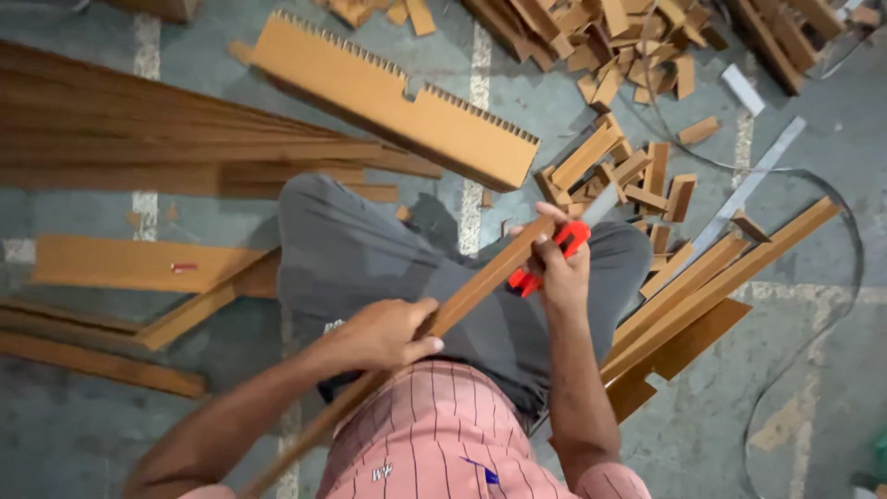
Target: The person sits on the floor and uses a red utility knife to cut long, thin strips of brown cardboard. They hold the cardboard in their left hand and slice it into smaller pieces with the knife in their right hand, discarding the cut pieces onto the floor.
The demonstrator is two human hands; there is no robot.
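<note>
Head view: left hand (pixel 383 333) grips a wooden strip (pixel 462 300); right hand (pixel 559 268) clutches a red-handled knife (pixel 554 254)

Hands (pixel 383 333) — wood strip (pixel 480 282), red cutter (pixel 554 254)

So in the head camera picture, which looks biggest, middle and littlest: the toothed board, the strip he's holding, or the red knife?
1. Toothed board: looks biggest, long and wide.
2. Wooden strip: looks about as long, but much thinner; it is nearer the camera, so its length is unsure.
3. Red knife: smallest, mostly hidden in the right hand.

The left hand grips the strip.
</note>
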